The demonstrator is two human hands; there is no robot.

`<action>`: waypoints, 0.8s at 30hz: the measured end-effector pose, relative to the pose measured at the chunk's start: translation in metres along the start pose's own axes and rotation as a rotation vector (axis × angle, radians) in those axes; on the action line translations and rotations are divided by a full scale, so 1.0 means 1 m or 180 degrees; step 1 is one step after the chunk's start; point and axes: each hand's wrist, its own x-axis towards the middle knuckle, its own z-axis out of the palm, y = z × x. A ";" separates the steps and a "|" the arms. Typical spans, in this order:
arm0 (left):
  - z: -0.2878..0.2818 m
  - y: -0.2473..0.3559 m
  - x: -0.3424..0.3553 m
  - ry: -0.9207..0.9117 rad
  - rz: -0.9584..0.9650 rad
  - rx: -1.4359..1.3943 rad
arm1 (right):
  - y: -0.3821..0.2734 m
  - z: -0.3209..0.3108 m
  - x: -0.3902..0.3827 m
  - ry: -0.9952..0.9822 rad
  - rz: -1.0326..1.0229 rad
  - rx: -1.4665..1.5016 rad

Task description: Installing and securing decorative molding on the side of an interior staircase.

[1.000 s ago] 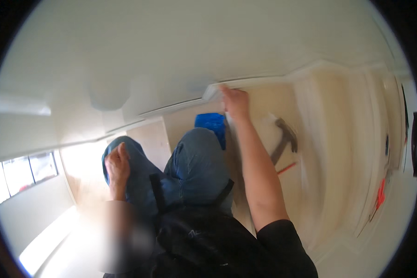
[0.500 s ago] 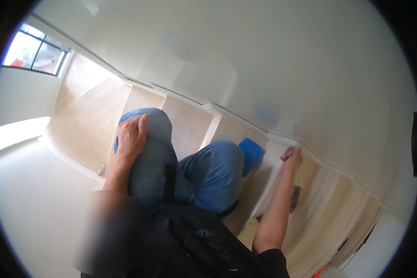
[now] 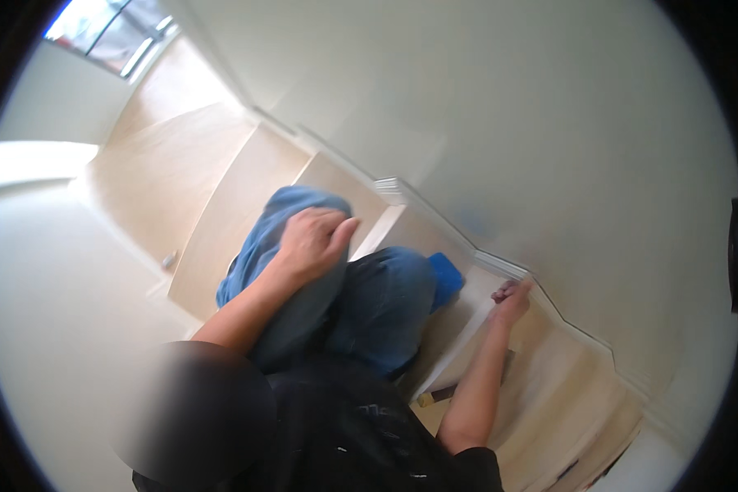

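My right hand (image 3: 511, 302) is at the white skirting (image 3: 500, 264) along the stair wall. Its forefinger reaches out to the skirting edge, while the other fingers curl into the palm; I see nothing held in them. My left hand (image 3: 313, 242) lies over my raised knee in blue jeans (image 3: 291, 209), thumb apart and empty, some fingertips hidden. Beyond my other knee, a blue object (image 3: 445, 279) stands on a step by the wall, partly covered by the knee; its kind is unclear. A tool with a yellowish end (image 3: 425, 399) lies partly hidden behind my right forearm.
Pale wooden stair treads (image 3: 221, 197) run from upper left to lower right. A grey-white wall (image 3: 549, 148) rises along the far side, and a white wall (image 3: 49, 287) stands at the left. A dark-framed window (image 3: 115, 37) is at upper left. A small knob-like object (image 3: 170, 260) is near the left wall.
My view has turned, tilting the stairs more steeply. My left hand and knee appear further right. The right hand's fingertip has moved slightly down along the skirting in the picture.
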 end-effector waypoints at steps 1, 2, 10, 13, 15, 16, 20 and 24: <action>0.006 0.005 0.000 0.0003 0.0147 0.0022 | -0.001 -0.003 0.001 0.0070 -0.0016 0.0034; 0.010 0.010 -0.003 -0.0002 0.0283 0.0057 | -0.004 -0.004 0.004 0.0104 0.0010 0.0000; -0.015 0.038 -0.055 0.0185 0.0466 0.0957 | -0.011 0.014 -0.010 -0.0042 0.0095 -0.0028; -0.032 0.047 -0.066 0.0067 0.0360 0.1270 | -0.006 0.007 -0.001 -0.0027 0.0100 -0.0104; -0.047 0.068 -0.076 0.0197 0.0412 0.1367 | -0.001 0.001 0.008 -0.0049 0.0005 -0.0469; -0.053 0.078 -0.082 0.0314 0.0360 0.1198 | 0.000 -0.002 0.012 -0.0025 -0.0085 -0.0742; -0.056 0.055 -0.107 0.0858 -0.0041 0.0660 | -0.003 0.023 -0.010 -0.0483 -0.0364 -0.0755; 0.008 0.021 -0.111 0.0229 -0.0379 0.0119 | 0.001 0.013 0.003 -0.0370 -0.0574 -0.1171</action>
